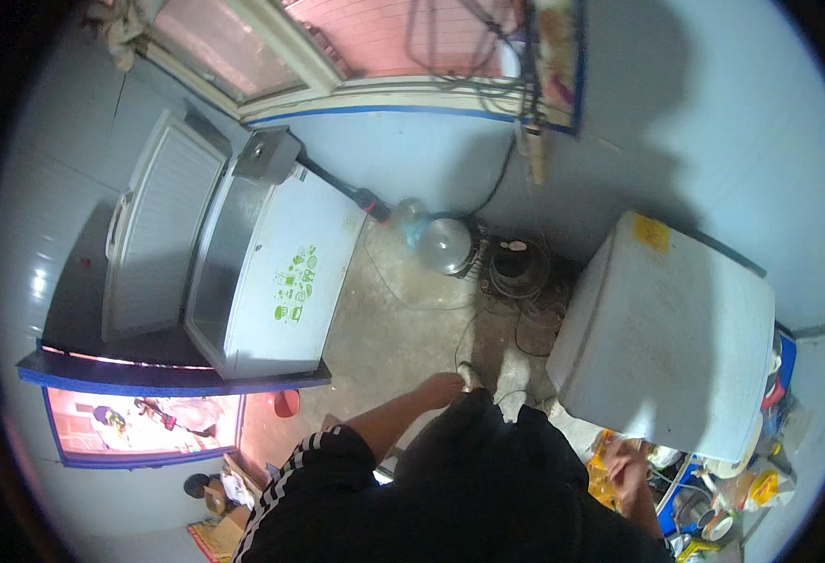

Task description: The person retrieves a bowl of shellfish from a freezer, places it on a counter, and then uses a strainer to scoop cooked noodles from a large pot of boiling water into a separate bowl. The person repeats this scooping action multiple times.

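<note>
My left hand (444,389) hangs low in front of my body, its fingers bent, over the concrete floor (391,331). I cannot make out anything held in it. My right hand (625,464) is at my other side, beside a yellow plastic bag (602,470) and below the near edge of a tall white appliance (666,324). Its fingers are curled and blurred, and whether they touch the bag is unclear. Between my hands are my black jacket (483,478) and my white shoes (513,376).
A white chest freezer (293,274) with green pictures stands left, its lid (162,225) raised. Ahead are a lidded metal pot (445,245), a dark pot (514,267) and cables on the floor. A red bucket (286,403) stands left; a cluttered rack (694,507) is at right.
</note>
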`<state>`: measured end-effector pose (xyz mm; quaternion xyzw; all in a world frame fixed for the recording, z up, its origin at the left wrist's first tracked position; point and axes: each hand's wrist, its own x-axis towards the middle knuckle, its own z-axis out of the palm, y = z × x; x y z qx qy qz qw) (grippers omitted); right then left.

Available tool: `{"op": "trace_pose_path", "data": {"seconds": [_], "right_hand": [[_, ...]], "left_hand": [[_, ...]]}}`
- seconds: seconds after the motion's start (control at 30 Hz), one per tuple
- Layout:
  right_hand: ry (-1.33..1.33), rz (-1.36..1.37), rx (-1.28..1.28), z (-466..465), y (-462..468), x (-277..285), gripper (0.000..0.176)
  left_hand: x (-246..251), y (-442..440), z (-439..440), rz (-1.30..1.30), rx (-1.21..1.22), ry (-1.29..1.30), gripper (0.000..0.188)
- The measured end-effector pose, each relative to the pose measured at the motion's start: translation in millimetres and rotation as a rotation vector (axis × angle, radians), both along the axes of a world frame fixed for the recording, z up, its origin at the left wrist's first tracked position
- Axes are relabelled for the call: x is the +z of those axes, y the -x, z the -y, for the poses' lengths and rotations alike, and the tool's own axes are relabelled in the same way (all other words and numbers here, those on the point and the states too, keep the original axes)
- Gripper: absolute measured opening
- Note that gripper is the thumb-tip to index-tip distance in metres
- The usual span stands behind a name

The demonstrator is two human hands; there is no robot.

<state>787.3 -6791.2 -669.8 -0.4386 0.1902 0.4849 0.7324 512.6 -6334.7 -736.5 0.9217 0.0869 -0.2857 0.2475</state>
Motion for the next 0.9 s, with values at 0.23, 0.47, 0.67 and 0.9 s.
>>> {"op": "trace_pose_path", "data": {"seconds": [0.23,0.47,0.67,0.9], "right_hand": [[0.581,0.169,1.085,-65.9,83.9,-47.0,0.032],[0.611,0.613,1.668,-276.6,66.6,-114.5,0.038],[0.423,1.172,2.174,-493.4,80.8,-136.6,0.045],[0.594,0.791,2.269,-700.8,197.2,-111.4,0.057]], "left_hand": [[-117.9,300.5,-87.9,-0.500,0.039,-0.035,0.033],[-116.3,409.1,-91.4,-0.123,0.918,0.069,0.029],[-58.3,431.9,-61.9,0.181,1.369,0.191,0.031],[-56.9,489.5,38.6,-0.121,2.256,0.628,0.070]]}}
